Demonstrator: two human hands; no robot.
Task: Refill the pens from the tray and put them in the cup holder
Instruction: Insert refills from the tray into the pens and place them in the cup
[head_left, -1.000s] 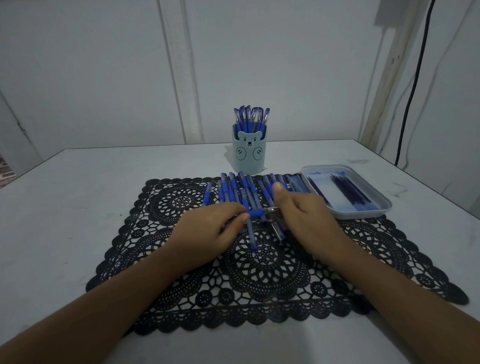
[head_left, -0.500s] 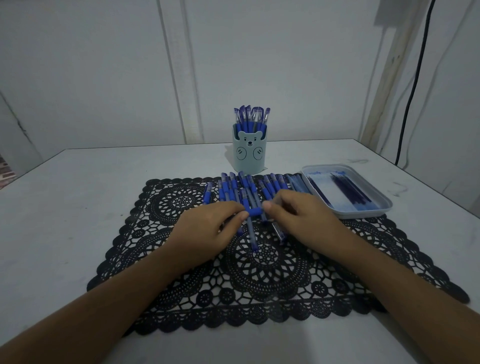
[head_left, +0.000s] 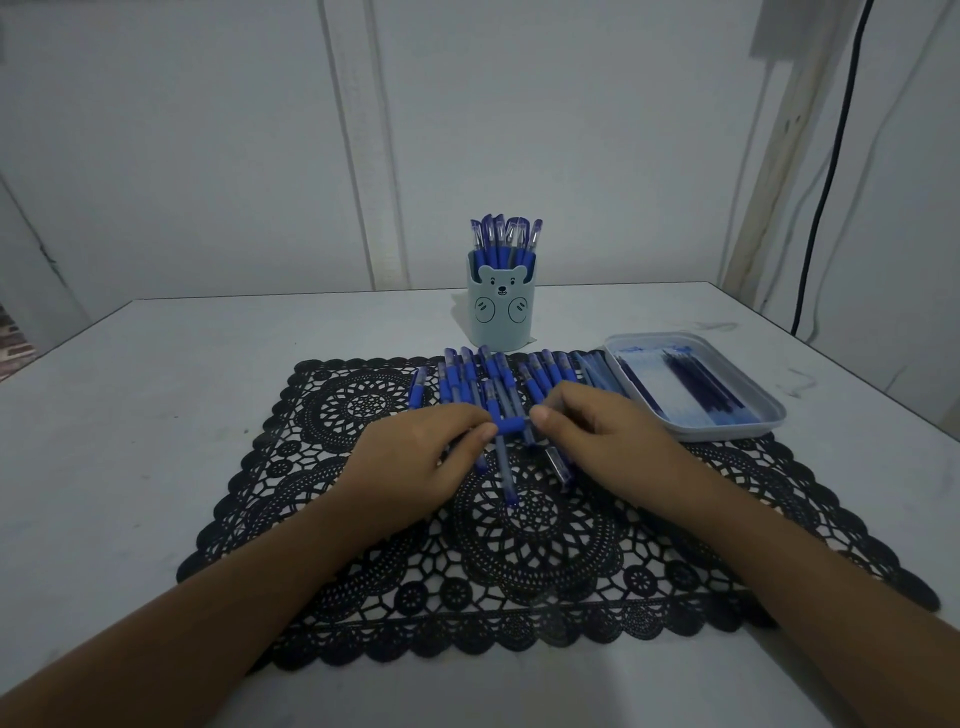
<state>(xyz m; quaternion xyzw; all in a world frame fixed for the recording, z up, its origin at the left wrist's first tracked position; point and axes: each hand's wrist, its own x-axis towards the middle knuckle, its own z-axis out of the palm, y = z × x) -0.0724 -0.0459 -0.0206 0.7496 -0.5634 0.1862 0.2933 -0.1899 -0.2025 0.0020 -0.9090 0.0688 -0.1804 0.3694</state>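
While both grips meet on one pen, I read this as the refill step. Left grip pinches its blue section, right grip pinches the tip end. I can't tell whether it's opening or closing. Loose pens lie just beyond both grips. The tray of refills sits right of the right grip, with the cup holder farther beyond. Next move probably needs a steady left and a twisting right.

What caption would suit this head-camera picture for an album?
Left hand and right hand pinch a blue pen over a black lace mat; bear cup holder and refill tray stand beyond.
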